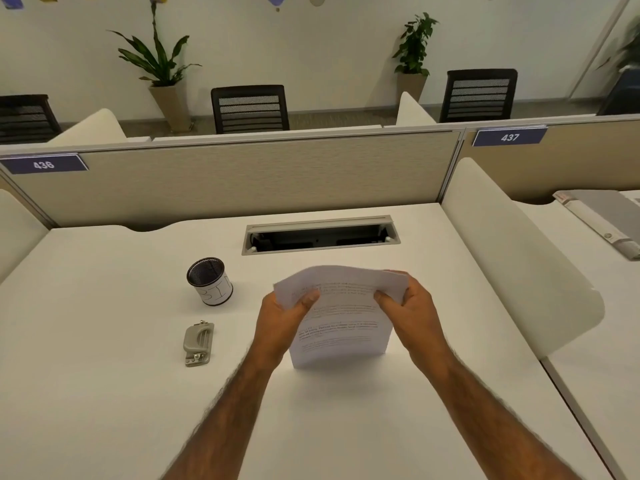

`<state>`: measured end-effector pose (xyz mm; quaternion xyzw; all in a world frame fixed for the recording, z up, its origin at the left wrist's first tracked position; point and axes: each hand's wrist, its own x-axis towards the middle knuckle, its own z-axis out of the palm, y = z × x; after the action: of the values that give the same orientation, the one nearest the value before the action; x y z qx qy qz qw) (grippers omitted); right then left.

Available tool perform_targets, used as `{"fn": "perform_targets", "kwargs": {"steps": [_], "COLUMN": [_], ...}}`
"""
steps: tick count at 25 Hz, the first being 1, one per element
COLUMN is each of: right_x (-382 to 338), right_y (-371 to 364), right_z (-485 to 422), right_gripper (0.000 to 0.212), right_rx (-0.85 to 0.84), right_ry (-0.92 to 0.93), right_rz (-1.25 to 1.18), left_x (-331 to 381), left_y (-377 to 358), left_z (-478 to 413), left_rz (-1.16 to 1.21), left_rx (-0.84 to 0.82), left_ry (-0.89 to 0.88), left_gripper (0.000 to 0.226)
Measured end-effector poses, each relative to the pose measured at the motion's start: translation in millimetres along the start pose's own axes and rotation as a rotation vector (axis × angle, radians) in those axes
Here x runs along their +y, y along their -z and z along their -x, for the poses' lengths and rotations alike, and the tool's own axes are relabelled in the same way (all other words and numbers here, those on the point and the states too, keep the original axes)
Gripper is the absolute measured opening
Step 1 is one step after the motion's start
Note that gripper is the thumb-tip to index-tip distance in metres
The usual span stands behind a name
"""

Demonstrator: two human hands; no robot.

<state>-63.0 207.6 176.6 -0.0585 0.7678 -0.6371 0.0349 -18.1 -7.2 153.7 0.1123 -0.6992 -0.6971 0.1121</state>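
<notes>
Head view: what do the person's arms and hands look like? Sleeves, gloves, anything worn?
Nothing is worn on the left hand or the right hand: no gloves, rings, watch or wristband show. The left forearm and right forearm are uncovered and hairy down to the bottom edge of the frame, with no sleeve in view. No markings or tattoos can be made out.

Two forearms are seen bare along their whole visible length and covered with hair that thins towards the wrists, and the left hand [281, 322] and the right hand [414, 315] are likewise left uncovered, with knuckles and thumbs plainly shown.
</notes>
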Motion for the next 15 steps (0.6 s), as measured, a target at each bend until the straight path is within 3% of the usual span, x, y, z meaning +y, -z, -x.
{"fn": "perform_targets", "kwargs": {"steps": [8, 15], "right_x": [20, 36], "right_y": [-3, 1], "right_z": [5, 7], "right_gripper": [0.035, 0.026], "right_rx": [-0.013, -0.029], "right_ry": [-0.057, -0.081], "right_rz": [0.034, 0.029], "left_x": [-19, -21], "left_y": [-3, 1], "left_z": [6, 6], "left_rz": [0.011, 0.082], "left_rx": [0.027, 0.063], "left_ry": [0.08, 0.114], "left_gripper": [0.02, 0.016]}}
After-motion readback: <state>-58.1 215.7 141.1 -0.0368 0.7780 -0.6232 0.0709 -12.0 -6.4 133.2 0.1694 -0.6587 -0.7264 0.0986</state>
